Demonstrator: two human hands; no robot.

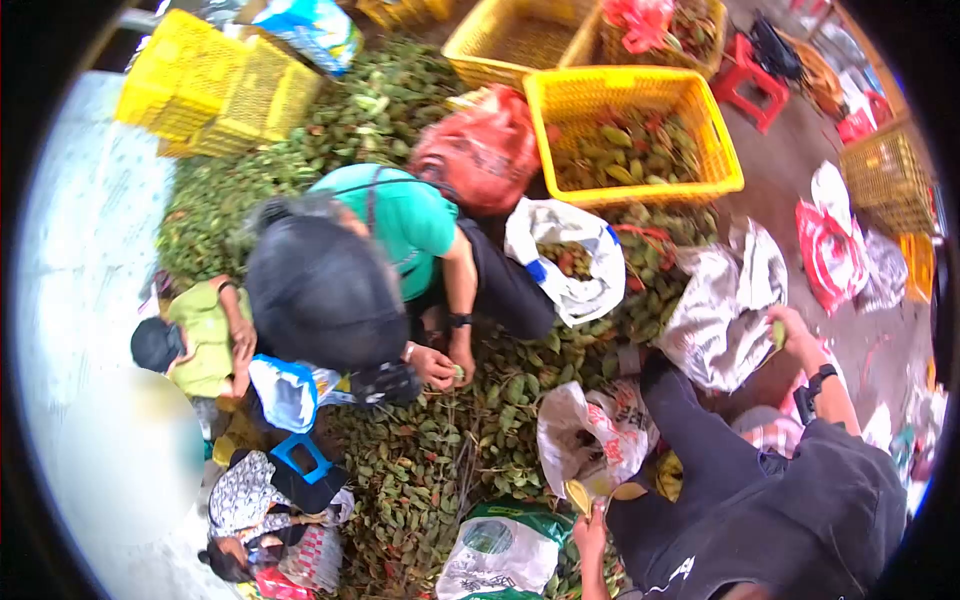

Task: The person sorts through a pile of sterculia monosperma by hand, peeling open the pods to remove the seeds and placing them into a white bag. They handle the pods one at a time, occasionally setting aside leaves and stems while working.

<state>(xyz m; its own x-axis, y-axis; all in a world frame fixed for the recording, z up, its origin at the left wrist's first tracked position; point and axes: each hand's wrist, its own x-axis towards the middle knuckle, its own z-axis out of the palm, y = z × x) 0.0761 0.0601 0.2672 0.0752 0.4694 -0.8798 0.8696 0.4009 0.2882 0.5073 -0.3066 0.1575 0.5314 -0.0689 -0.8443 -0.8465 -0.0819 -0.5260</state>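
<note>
My left hand [590, 535] is closed on the stem end of a yellowish leaf [577, 496], beside a pale plastic sack [565, 425] with red print and an open mouth. A brownish leaf [628, 491] shows close by. My right hand [793, 335], with a dark watch at the wrist, is closed on a small green fruit [778, 335]. It is just right of a crumpled whitish woven sack [700, 325]. Leafy cuttings [430, 455] cover the ground in front of me. A white and green bag [495, 555] lies left of my left hand.
A person in a green shirt [410, 225] crouches over the leaves. Two more people sit at the left. A yellow crate [735, 165] holds leaves, and a white bag [520, 235] holds small round fruits. A red sack [475, 150] and a red stool [750, 85] stand farther back.
</note>
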